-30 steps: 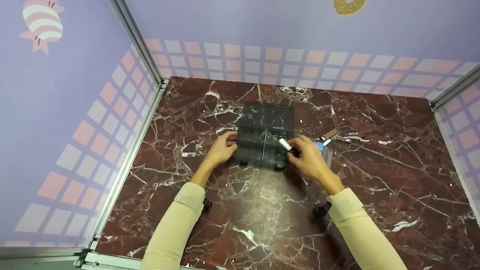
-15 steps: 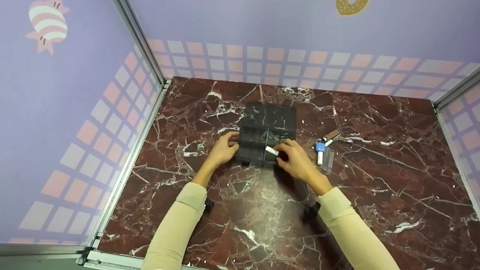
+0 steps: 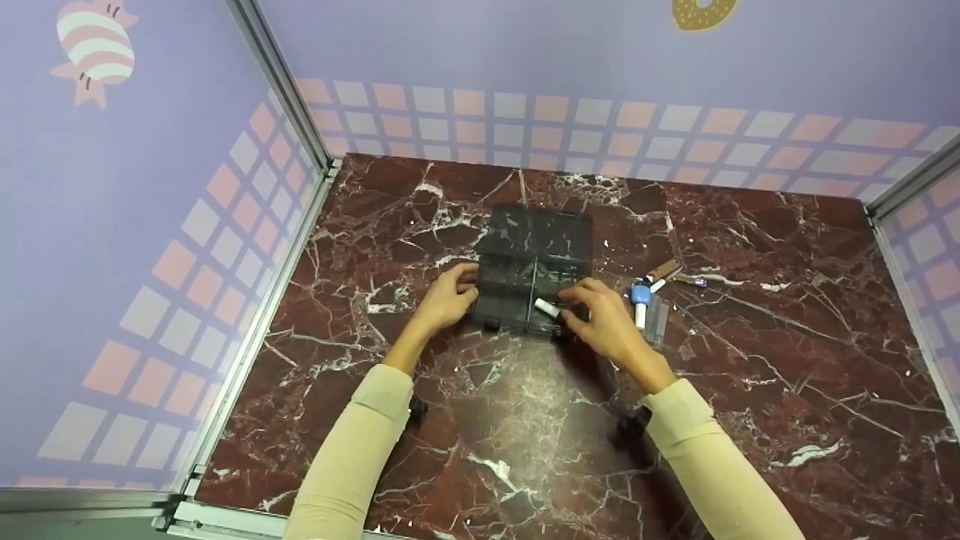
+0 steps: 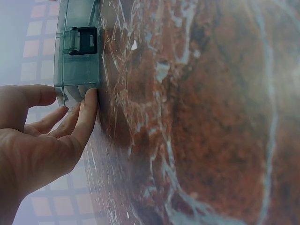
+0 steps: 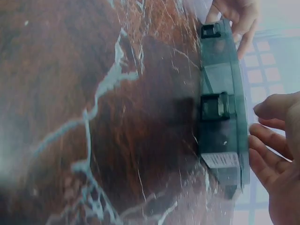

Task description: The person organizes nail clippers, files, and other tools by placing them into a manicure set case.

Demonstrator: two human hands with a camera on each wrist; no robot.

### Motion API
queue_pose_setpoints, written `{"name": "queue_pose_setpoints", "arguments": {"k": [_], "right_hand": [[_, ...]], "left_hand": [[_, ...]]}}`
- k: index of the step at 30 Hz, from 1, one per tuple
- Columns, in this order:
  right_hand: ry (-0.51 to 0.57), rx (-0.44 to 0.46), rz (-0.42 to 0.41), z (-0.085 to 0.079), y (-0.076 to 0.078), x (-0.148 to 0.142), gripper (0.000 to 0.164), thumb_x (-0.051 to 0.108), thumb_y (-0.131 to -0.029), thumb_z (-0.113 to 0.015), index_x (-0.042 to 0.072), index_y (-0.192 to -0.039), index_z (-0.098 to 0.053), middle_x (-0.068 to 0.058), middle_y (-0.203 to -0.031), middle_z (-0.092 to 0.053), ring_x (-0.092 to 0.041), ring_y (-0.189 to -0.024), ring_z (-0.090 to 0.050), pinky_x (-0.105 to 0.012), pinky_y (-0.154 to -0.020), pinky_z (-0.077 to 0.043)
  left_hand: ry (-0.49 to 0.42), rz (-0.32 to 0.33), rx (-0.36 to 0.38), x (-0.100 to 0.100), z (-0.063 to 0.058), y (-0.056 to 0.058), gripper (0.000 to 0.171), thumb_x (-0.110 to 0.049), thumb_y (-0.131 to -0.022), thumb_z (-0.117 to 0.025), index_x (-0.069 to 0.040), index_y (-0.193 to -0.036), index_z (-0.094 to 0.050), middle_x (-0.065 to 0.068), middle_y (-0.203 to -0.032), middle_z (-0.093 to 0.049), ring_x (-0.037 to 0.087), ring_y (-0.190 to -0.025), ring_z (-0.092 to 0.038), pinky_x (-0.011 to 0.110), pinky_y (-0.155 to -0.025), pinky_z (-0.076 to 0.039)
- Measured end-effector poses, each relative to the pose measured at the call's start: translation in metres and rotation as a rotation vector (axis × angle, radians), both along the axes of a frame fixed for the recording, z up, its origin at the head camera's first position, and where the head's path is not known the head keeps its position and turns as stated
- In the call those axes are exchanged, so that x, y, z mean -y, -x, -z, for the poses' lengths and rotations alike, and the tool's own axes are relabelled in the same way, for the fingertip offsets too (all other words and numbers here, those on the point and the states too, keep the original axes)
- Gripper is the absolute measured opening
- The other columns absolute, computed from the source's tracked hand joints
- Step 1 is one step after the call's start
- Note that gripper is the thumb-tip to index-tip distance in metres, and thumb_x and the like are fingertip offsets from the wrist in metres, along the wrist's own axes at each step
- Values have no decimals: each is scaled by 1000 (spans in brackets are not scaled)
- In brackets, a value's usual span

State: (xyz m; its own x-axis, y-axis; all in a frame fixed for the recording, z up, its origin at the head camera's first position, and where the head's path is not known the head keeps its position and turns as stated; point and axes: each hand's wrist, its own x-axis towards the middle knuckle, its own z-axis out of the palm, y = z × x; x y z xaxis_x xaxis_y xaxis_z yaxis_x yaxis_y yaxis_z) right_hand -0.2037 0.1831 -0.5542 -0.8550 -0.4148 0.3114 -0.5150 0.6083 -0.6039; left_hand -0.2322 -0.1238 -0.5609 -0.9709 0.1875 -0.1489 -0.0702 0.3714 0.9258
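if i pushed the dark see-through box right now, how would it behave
The dark box looks like see-through plastic, so probably stiff and fairly light. Its low, broad shape should make it slide rather than tip; the glossy tabletop may help.

We cannot read the blurred label (image 5: 220, 160) on the box (image 5: 219, 132); the right hand (image 3: 609, 322) hides part of the white tube (image 3: 547, 307); the top edge cuts off the donut picture (image 3: 701, 21).

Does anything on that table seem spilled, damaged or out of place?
Nothing looks spilled or damaged. The only messy spot is right of the box, where a blue-and-white item, a clear strip and a brown piece lie close together at mixed angles. The white tube by the right hand slants, probably just from handling.
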Motion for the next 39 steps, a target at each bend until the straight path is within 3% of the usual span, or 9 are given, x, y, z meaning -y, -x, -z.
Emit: {"name": "queue_pose_setpoints", "arguments": {"k": [5, 9, 18, 31, 39], "right_hand": [[56, 15, 110, -5, 4, -25, 25, 2, -90, -79, -5, -114, -74, -16, -108, -70, -33, -93, -69, -48, -85, -60], [42, 23, 187, -6, 11, -51, 32, 3, -88, -83, -7, -116, -72, -22, -108, -70, -40, -95, -68, -54, -87, -58], [-8, -22, 283, 4, 20, -90, 39, 8, -84, -88, -13, -111, -70, -28, -102, -65, -45, -88, -64, -55, -79, -53], [-89, 12, 404, 26, 18, -86, 45, 12, -80, -92, -12, -107, -65, -30, -100, -63, -52, -93, -61, -63, -84, -49], [-69, 10, 378, 23, 19, -68, 30, -2, -81, -80, -9, -108, -68, -28, -102, -65, -49, -93, -65, -62, -85, -54]], "left_hand": [[5, 6, 2, 1, 1, 0, 52, 2, -103, -56, 3, -155, -48, 24, -149, -57, 37, -135, -60, 44, -106, -56], [18, 7, 3, 2, 2, -1, 52, 2, -104, -56, 2, -155, -47, 23, -149, -58, 36, -135, -60, 45, -106, -55], [17, 1, 1, 3, -2, -1, 52, 1, -104, -55, 3, -155, -47, 23, -150, -57, 36, -136, -59, 44, -107, -54], [9, 0, -8, 2, 0, -3, 52, 2, -104, -56, 3, -155, -48, 24, -148, -58, 36, -134, -61, 43, -108, -54], [16, 7, -5, 2, -1, -4, 51, 0, -105, -56, 2, -156, -47, 23, -149, -57, 36, -135, -59, 43, -110, -53]]}}
